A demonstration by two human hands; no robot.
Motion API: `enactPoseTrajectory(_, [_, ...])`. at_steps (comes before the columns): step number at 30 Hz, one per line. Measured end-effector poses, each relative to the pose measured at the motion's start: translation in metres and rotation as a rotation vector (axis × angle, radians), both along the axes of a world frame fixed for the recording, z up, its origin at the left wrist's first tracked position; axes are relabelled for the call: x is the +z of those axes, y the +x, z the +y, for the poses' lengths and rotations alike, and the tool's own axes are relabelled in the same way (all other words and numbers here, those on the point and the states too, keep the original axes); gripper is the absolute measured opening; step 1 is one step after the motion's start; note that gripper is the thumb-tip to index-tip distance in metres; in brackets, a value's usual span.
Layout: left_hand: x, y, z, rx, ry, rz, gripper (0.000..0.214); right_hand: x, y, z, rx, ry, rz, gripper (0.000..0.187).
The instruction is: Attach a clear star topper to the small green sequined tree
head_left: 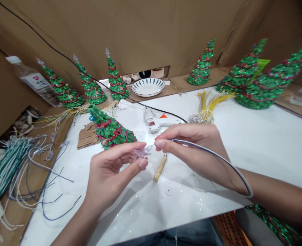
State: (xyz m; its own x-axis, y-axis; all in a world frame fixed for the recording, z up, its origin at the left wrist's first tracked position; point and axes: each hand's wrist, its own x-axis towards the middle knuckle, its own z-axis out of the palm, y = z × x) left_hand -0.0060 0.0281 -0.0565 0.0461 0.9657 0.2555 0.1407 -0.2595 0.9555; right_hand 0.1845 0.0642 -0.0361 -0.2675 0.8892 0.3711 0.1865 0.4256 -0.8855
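thumb and forefinger of our left hand (110,172) pinch shut on a small clear plastic star (140,153), the other fingers curled loosely beneath, all held just above the white tabletop (256,147). our right hand (192,145) closes thumb and fingertips on the end of a blue-and-white wire (217,155), whose tip meets the star. the wire arcs back over our right wrist. under the hands lies a wooden-handled tool (160,169), touched by neither. just beyond the knuckles rests a white glue gun (154,123). to its left a green glitter christmas tree (110,131) lies tipped on its side. a yellow wire bundle (207,104) sits behind the right hand, and a white plate (148,87) farther back. loose wires (4,167) sprawl at far left.
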Motion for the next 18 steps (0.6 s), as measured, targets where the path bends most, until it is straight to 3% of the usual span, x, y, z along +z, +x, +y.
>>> enactPoseTrajectory(11, [0.0032,0.0023,-0.0019,-0.001,-0.066,-0.015,0.028,0.0028,-0.0017,-0.0019,0.010,-0.058,0.021,0.006])
enactPoseTrajectory(18, [0.0043,0.0092,-0.0039,0.072,-0.093,-0.086,0.024,0.0018,-0.0026,-0.0019,0.044,-0.192,0.089,0.006])
